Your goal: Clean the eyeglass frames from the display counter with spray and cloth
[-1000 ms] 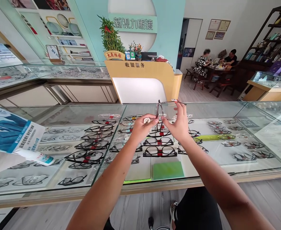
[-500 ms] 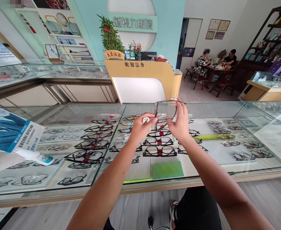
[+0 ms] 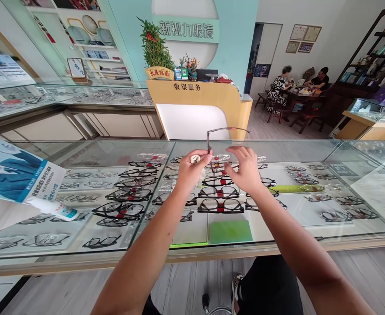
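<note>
Above the glass display counter (image 3: 175, 258), my left hand (image 3: 192, 170) pinches a dark-framed pair of glasses (image 3: 208, 139) by the front. One temple arm with a reddish mark stretches out to the right, over my other hand. A crumpled cream cloth (image 3: 195, 159) is tucked in the fingers of my left hand. My right hand (image 3: 245, 170) is just right of the glasses, fingers apart and bent, holding nothing. Below both hands, under the glass, lie rows of spectacle frames (image 3: 220, 205), several with red tags.
On the counter's left side, a white spray bottle (image 3: 56, 208) lies beside a printed card stand (image 3: 18, 170). A green pad (image 3: 231, 231) is inside the case. Beyond stands a wooden cashier desk (image 3: 195, 94). Two people sit at a table (image 3: 299, 92) in the back right.
My right hand has let go of the glasses and its fingers have spread. The glasses have turned in my left hand, so the front now shows nearly edge-on. The view has shifted slightly.
</note>
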### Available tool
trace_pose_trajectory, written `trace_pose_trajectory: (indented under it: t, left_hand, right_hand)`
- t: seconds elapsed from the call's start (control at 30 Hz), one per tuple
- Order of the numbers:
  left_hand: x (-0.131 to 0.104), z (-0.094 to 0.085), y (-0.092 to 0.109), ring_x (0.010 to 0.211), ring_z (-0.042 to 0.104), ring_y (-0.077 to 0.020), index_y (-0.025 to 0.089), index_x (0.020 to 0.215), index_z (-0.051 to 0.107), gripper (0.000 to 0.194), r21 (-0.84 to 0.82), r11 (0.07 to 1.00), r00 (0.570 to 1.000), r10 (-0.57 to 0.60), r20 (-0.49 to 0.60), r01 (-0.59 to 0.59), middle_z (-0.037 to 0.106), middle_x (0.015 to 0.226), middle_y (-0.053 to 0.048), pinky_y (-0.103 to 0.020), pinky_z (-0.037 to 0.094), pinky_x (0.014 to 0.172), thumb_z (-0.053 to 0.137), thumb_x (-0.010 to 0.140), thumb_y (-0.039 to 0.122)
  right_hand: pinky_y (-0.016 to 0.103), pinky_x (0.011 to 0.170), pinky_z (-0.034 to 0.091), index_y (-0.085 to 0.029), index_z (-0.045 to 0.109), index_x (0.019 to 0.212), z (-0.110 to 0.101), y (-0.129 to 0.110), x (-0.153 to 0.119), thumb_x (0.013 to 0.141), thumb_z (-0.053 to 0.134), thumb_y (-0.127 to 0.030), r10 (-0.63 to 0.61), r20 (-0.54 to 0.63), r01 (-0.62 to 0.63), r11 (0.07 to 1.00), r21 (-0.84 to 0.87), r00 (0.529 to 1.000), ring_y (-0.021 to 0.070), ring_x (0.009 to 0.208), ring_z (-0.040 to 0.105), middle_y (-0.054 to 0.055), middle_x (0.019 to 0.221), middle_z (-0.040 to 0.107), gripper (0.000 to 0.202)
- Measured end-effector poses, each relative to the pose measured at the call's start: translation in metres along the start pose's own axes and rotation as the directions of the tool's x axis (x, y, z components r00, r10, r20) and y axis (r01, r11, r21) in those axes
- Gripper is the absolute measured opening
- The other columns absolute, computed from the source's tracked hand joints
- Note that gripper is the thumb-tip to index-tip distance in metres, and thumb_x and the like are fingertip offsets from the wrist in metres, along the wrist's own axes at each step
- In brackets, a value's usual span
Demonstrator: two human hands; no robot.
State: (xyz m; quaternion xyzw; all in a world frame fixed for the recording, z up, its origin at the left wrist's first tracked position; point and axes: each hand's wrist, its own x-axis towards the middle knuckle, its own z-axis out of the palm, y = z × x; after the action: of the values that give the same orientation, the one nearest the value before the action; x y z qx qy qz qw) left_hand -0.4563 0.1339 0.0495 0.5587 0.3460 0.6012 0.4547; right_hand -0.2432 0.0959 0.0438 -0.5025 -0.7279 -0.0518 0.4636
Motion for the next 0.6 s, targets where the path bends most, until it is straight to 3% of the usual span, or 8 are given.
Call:
trace_pose_trajectory:
  t: [0.17, 0.33, 0.47, 0.6]
  left_hand:
    - [-0.005, 0.004, 0.004, 0.113, 0.083, -0.0297, 0.029, 0.092, 0.089, 0.037, 0.109, 0.993, 0.995, 0.029, 0.098, -0.04, 0.089, 0.114, -0.007, -0.045, 0.065, 0.108, 0.104, 0.078, 0.06]
    - [-0.007, 0.007, 0.006, 0.124, 0.08, -0.0326, 0.028, 0.09, 0.088, 0.046, 0.084, 0.996, 0.988, 0.017, 0.155, -0.031, 0.085, 0.128, -0.009, -0.047, 0.065, 0.11, 0.105, 0.073, 0.067]
    - [-0.009, 0.007, 0.013, 0.133, 0.078, -0.0342, 0.027, 0.1, 0.089, 0.05, 0.072, 0.997, 0.975, -0.05, 0.216, 0.035, 0.085, 0.14, -0.011, -0.047, 0.063, 0.113, 0.099, 0.08, 0.072]
    - [-0.005, -0.001, 0.017, 0.127, 0.077, -0.0308, 0.032, 0.119, 0.088, 0.045, 0.088, 0.988, 0.985, -0.138, 0.1, 0.129, 0.085, 0.139, -0.007, -0.039, 0.063, 0.098, 0.094, 0.08, 0.054]
  right_hand:
    - [0.059, 0.11, 0.059, -0.025, 0.073, 0.142, 0.005, -0.014, -0.004, 0.105, 0.076, -0.038, -0.083, 0.131, 0.061, 0.985, 0.16, 0.988, 0.0397, 0.129, 0.071, 0.014, 0.139, 0.082, 0.039]
    - [0.055, 0.106, 0.062, -0.026, 0.075, 0.128, 0.009, -0.013, -0.005, 0.109, 0.076, -0.037, -0.078, 0.141, 0.031, 0.949, 0.313, 0.987, 0.0362, 0.121, 0.074, 0.012, 0.129, 0.084, 0.023]
    - [0.054, 0.104, 0.063, -0.028, 0.076, 0.12, 0.012, -0.006, -0.003, 0.112, 0.075, -0.052, -0.04, 0.115, -0.005, 0.93, 0.367, 0.993, 0.0351, 0.118, 0.076, 0.011, 0.122, 0.085, 0.025]
    - [0.055, 0.107, 0.063, -0.029, 0.077, 0.125, 0.013, 0.002, -0.002, 0.114, 0.073, -0.053, 0.038, 0.034, -0.047, 0.943, 0.33, 0.999, 0.0357, 0.121, 0.076, 0.012, 0.133, 0.086, 0.027]
